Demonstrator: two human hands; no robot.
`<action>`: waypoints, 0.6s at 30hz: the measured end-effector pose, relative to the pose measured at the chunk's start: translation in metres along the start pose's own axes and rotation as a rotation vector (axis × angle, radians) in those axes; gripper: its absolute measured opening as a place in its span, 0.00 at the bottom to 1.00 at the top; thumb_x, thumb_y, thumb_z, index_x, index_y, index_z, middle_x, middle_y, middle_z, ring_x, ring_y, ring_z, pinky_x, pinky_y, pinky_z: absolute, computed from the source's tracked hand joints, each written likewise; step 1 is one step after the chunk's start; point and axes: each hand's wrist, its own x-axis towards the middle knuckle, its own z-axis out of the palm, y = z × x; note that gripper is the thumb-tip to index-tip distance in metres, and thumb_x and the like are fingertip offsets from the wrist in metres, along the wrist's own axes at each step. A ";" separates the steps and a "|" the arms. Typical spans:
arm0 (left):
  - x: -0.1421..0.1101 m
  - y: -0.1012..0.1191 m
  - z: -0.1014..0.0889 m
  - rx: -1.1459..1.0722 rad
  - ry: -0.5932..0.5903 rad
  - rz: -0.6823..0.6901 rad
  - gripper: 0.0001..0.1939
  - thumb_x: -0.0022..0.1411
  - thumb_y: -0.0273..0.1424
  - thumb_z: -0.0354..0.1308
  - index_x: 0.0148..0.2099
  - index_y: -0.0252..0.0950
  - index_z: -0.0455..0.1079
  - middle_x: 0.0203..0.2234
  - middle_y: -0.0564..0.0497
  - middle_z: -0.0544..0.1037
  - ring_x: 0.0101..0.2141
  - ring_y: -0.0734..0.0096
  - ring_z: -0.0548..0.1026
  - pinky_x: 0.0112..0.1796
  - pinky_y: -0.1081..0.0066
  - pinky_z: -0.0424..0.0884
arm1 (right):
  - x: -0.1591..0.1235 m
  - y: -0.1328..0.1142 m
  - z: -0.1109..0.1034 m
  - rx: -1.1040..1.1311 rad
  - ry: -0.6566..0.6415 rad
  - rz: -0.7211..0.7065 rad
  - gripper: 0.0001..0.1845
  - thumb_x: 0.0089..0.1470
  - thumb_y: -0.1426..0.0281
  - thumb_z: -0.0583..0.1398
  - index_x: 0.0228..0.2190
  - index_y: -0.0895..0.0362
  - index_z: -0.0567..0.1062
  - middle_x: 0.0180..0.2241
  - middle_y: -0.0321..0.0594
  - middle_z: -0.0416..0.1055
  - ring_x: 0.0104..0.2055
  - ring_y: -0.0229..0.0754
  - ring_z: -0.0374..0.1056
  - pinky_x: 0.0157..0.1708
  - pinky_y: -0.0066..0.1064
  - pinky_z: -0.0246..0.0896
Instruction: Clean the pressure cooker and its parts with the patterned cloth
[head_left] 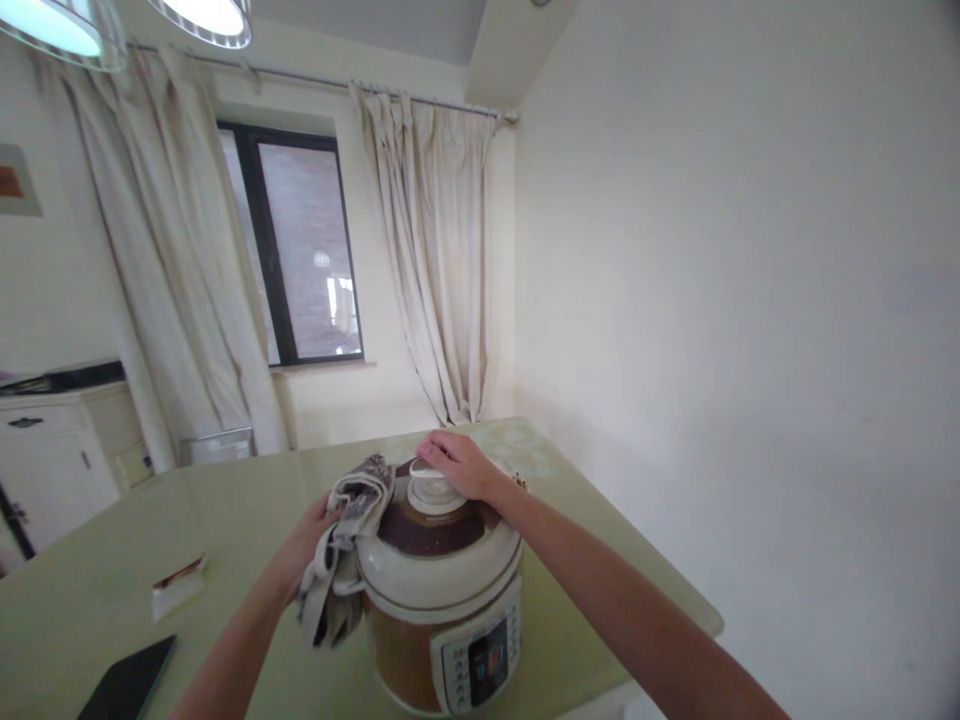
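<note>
An electric pressure cooker (442, 600) with a cream lid, a brown body and a control panel stands on the pale green table (247, 500) near its front right. My left hand (311, 540) grips a grey patterned cloth (349, 540) and presses it against the left side of the lid. My right hand (461, 462) lies over the white knob (435, 492) on top of the lid, fingers curled around it.
A small white box (178, 585) and a dark tablet (127, 682) lie on the table at the left. The table's right edge is close to a white wall. Beyond it are curtains, a window and a white cabinet (52, 450).
</note>
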 end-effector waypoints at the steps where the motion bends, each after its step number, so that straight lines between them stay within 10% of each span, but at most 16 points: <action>1: 0.006 0.004 0.002 -0.032 -0.048 -0.025 0.40 0.41 0.59 0.73 0.48 0.34 0.80 0.36 0.41 0.87 0.44 0.43 0.84 0.47 0.52 0.81 | 0.000 0.000 0.000 -0.011 0.001 0.004 0.22 0.73 0.54 0.54 0.33 0.54 0.74 0.31 0.36 0.73 0.36 0.41 0.67 0.38 0.31 0.58; 6: -0.013 -0.018 0.009 0.024 0.108 0.034 0.40 0.47 0.64 0.66 0.45 0.33 0.80 0.38 0.38 0.86 0.49 0.39 0.82 0.52 0.48 0.78 | -0.002 0.002 0.001 -0.070 0.038 -0.007 0.21 0.73 0.55 0.54 0.32 0.54 0.73 0.30 0.36 0.72 0.35 0.40 0.66 0.38 0.31 0.57; 10: -0.065 -0.054 0.014 0.355 0.318 0.396 0.32 0.65 0.57 0.55 0.57 0.38 0.76 0.57 0.38 0.80 0.63 0.42 0.73 0.64 0.44 0.68 | 0.000 0.005 0.002 0.039 0.038 0.009 0.26 0.74 0.50 0.51 0.34 0.54 0.75 0.32 0.37 0.73 0.37 0.42 0.69 0.42 0.33 0.60; 14: -0.077 -0.042 0.021 0.553 0.157 0.514 0.28 0.70 0.47 0.54 0.68 0.46 0.70 0.68 0.44 0.71 0.70 0.49 0.65 0.69 0.46 0.61 | 0.003 0.010 0.003 0.199 0.032 -0.016 0.36 0.71 0.40 0.47 0.39 0.55 0.79 0.39 0.41 0.76 0.44 0.45 0.72 0.50 0.37 0.64; 18: -0.014 0.004 0.019 0.529 -0.086 0.403 0.27 0.68 0.47 0.55 0.63 0.42 0.75 0.62 0.43 0.77 0.63 0.49 0.73 0.66 0.51 0.65 | 0.003 0.014 0.004 0.282 -0.021 0.021 0.36 0.69 0.38 0.48 0.44 0.55 0.79 0.43 0.42 0.77 0.48 0.45 0.72 0.52 0.37 0.65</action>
